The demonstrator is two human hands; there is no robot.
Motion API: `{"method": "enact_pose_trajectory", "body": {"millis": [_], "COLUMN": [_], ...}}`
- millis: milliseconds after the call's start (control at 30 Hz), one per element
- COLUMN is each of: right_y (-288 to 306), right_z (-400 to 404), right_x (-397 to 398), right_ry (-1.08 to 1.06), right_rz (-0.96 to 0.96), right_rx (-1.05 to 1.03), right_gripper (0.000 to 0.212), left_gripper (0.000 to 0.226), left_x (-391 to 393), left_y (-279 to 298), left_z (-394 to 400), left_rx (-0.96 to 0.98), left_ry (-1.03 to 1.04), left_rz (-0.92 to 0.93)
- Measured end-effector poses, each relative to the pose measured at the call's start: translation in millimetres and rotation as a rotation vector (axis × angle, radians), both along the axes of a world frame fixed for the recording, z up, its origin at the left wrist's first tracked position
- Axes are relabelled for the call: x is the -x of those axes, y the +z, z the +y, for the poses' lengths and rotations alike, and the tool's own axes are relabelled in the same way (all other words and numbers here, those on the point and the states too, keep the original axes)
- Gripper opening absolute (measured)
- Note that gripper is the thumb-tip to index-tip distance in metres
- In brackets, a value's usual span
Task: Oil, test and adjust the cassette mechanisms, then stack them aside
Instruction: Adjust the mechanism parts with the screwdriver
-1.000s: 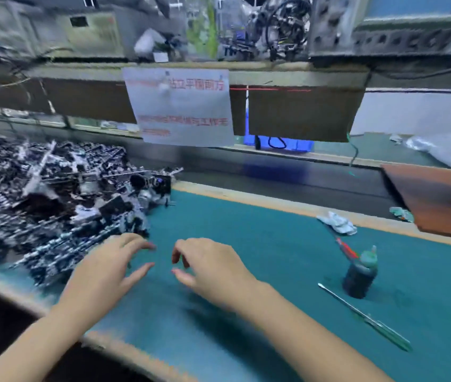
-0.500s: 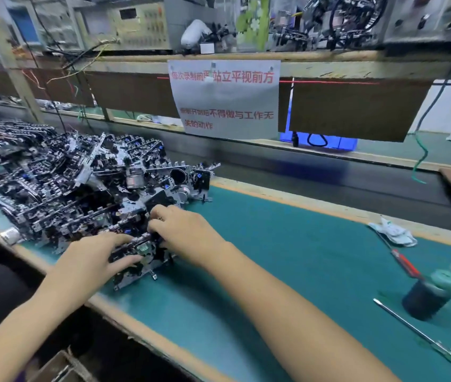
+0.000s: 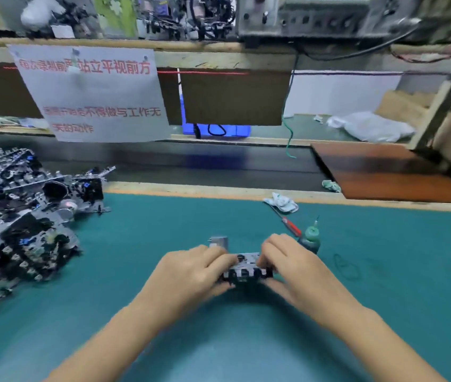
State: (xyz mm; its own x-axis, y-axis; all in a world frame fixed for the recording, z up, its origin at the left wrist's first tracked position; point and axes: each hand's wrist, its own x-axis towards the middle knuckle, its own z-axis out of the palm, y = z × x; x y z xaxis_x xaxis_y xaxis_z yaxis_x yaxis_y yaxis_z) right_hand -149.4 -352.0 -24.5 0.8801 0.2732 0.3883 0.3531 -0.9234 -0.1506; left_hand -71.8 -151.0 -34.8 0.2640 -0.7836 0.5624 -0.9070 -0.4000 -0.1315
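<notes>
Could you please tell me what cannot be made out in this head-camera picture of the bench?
- Cassette mechanism: both ends covered by the left hand and right hand; its underside is hidden.
- Pile of mechanisms: cut off by the left edge and blurred, so it cannot be counted.
- Green oil bottle: its base is partly behind the right hand.
- Screwdriver: its tip is hidden at the white rag.

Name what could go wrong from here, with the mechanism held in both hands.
The oil bottle stands upright just beyond the right hand; a careless reach might tip it. The cassette mechanism is held above the mat by its ends, so a loose grip by the left hand could drop it.
</notes>
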Motion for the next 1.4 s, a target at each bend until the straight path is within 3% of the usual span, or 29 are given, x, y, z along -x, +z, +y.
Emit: {"method": "enact_pose_trajectory", "body": {"millis": [100,167,267,300,367,433,600,800,900,1067,1167,1300,1400], "right_y": [-21,-33,-47,-50,-55,-55,-58,-61,-61,-62,-62,-57,-45], "right_z": [-23,-30,-36,-37,-39,-39,-42,-48,-47,-46,-45,-43,-42], "right_x": [31,43,53,55,56,55,53,54,53,51,51,52,56], "right_ry": [-0.061,-0.066,-0.026,-0.026,-0.042,-0.089,-0.316,-0.491,-0.508,-0.509,-0.498,-0.477,-0.364], "right_rz": [-0.098,-0.154,-0.157,-0.153,-0.167,-0.204,-0.315,-0.321,-0.290,-0.245,-0.235,-0.210,-0.137], "right_rx": [0.066,0.111,0.151,0.128,-0.034,-0.292,-0.621,-0.912,-0.903,-0.861,-0.850,-0.856,-0.698], "right_gripper": [0.030,0.020,0.005,0.013,0.029,0.024,0.008,0.015,0.011,0.007,0.002,0.013,0.018], "left_gripper": [0.036,0.052,0.097,0.108,0.116,0.113,0.109,0.117,0.121,0.106,0.112,0.114,0.114], "left_x": [3,4,0,-1,-2,-2,0,0,6,10,6,4,4], "left_y": [-19,-32,-47,-50,-56,-57,-57,-55,-53,-50,-51,-51,-52], "left_z": [-34,-43,-40,-37,-33,-32,-33,-31,-35,-44,-40,-36,-35], "left_rx": [0.018,-0.002,-0.051,-0.046,-0.009,0.035,0.064,0.035,0.020,0.009,-0.005,0.022,0.023], "left_ry": [-0.181,-0.240,-0.211,-0.191,-0.174,-0.157,-0.132,-0.163,-0.135,-0.095,-0.125,-0.124,-0.139], "left_rz": [-0.079,0.011,0.413,0.570,0.818,0.910,0.971,1.114,1.077,0.868,0.906,0.980,0.982]}}
